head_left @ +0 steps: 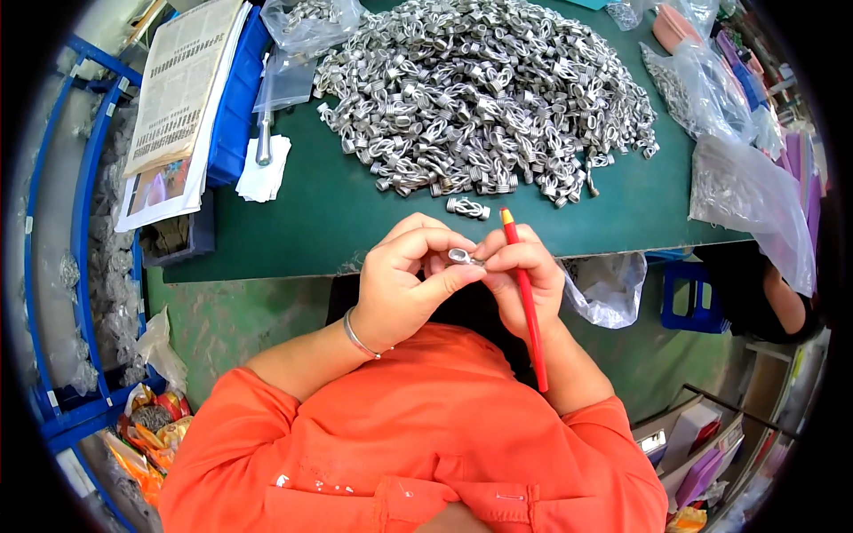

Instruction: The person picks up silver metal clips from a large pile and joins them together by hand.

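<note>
Close to my body, at the table's near edge, my left hand (402, 282) pinches a small silver metal fitting (459, 256) with an oval opening at one end. The fingertips of my right hand (526, 277) meet the fitting's other side, and that hand also carries a red marking pencil (532, 324), its yellowish tip pointing away from me. Fingers cover much of the fitting. Just beyond my hands, one loose twisted metal fitting (467, 208) lies on the green tabletop (311, 213). Behind it rises a large heap of similar silver fittings (498, 98).
Left of the heap are a blue bin (240, 98) with papers (182, 89), a metal-handled tool (264, 142) on white tissue, and a plastic bag (306, 27). Bags of parts (742, 178) line the right edge. A blue stool (693, 300) and a person's arm (784, 302) are at right.
</note>
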Available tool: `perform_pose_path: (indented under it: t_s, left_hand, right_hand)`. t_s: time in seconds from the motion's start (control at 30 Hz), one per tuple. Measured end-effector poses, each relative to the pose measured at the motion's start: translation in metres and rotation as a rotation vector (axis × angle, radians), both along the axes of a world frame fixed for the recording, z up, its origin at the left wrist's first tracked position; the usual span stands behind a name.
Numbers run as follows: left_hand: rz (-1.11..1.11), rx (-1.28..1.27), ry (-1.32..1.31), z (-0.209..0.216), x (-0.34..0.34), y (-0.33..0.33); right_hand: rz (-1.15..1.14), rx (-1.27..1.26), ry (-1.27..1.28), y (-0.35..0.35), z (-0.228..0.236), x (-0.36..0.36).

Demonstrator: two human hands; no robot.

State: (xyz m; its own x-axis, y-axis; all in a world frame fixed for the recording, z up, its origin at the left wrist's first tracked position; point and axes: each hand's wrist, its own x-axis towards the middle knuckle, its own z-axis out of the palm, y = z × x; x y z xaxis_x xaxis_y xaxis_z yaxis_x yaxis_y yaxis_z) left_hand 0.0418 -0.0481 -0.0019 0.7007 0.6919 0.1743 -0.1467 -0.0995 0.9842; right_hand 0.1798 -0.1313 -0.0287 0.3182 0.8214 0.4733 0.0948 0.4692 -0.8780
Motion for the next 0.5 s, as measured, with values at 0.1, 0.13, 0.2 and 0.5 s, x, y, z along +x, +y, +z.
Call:
perform_pose_path:
  t_s: [0.1, 0.13, 0.2, 0.5]
  left_hand:
    - [-0.013, 0.123, 0.071, 0.01, 0.001, 0.002]
    - [-0.041, 0.205, 0.09, 0.01, 0.001, 0.003]
    - [-0.068, 0.216, 0.084, 0.005, 0.002, 0.006]
    - [-0.197, -0.599, 0.187, -0.007, 0.007, 0.018]
  right_hand:
    - [0.021, -0.008, 0.102, -0.001, -0.008, 0.008]
    - [0.02, -0.021, 0.104, -0.001, -0.009, 0.008]
    - [0.049, -0.045, 0.303, -0.003, -0.008, 0.007]
    - [-0.035, 0.004, 0.245, -0.002, 0.0, 0.01]
